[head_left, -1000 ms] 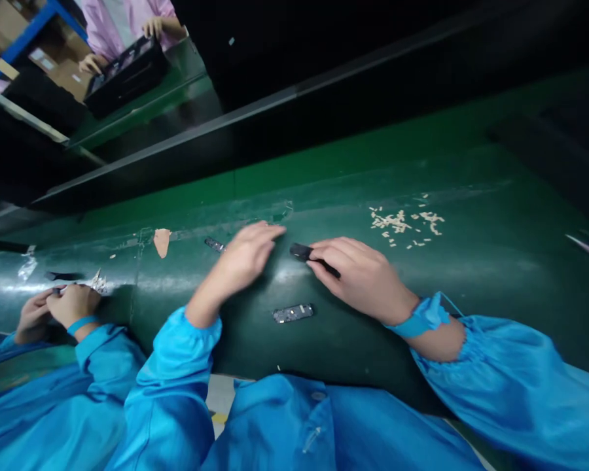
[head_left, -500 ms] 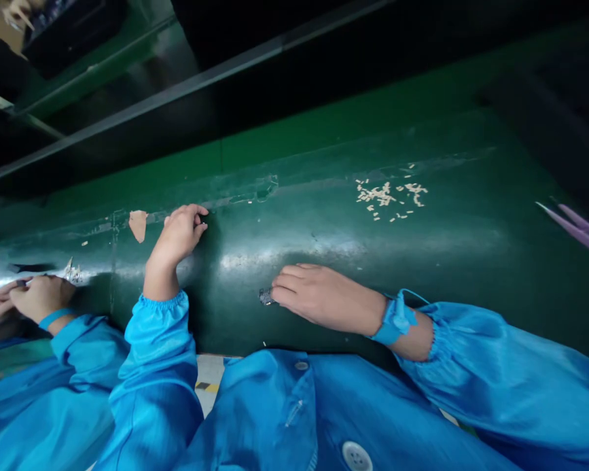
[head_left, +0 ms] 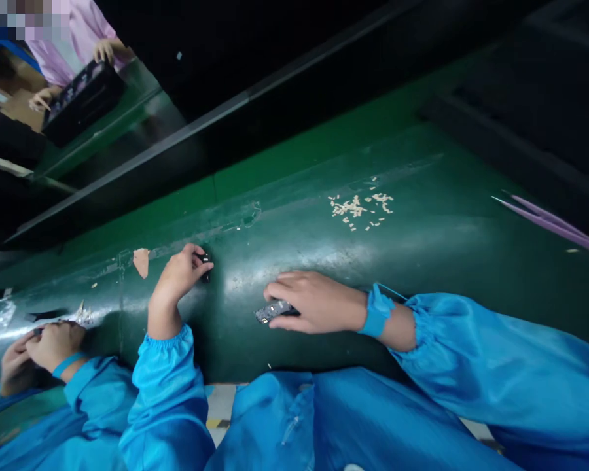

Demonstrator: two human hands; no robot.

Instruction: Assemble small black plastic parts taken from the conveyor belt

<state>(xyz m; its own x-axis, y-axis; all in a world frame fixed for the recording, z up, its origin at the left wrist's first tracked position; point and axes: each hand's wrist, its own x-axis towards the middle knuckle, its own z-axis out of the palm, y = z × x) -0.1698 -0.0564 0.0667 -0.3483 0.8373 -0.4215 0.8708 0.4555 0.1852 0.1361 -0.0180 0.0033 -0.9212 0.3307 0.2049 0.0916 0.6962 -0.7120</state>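
Observation:
My left hand (head_left: 180,271) is closed, with thumb and fingertips pinching a small black part (head_left: 207,267) just above or on the green table. My right hand (head_left: 319,302) is wrapped over a slim dark circuit board (head_left: 269,313). The board's left end, with pale components on it, sticks out between my thumb and fingers; the rest lies under my palm. A blue wrist strap (head_left: 379,311) is around my right wrist. The two hands are apart, and the parts they hold do not touch.
Small pale pieces (head_left: 356,208) lie scattered past my right hand. Purple tweezers (head_left: 550,219) are at the right, and a tan scrap (head_left: 141,261) lies left. A co-worker's hands (head_left: 53,347) work at far left. Another person holds a black tray (head_left: 83,101) beyond the dark ledge.
The view has shifted. My left hand has come nearer, and the black part in it now shows. My right hand's thumb and fingers have spread around the board, showing more of it.

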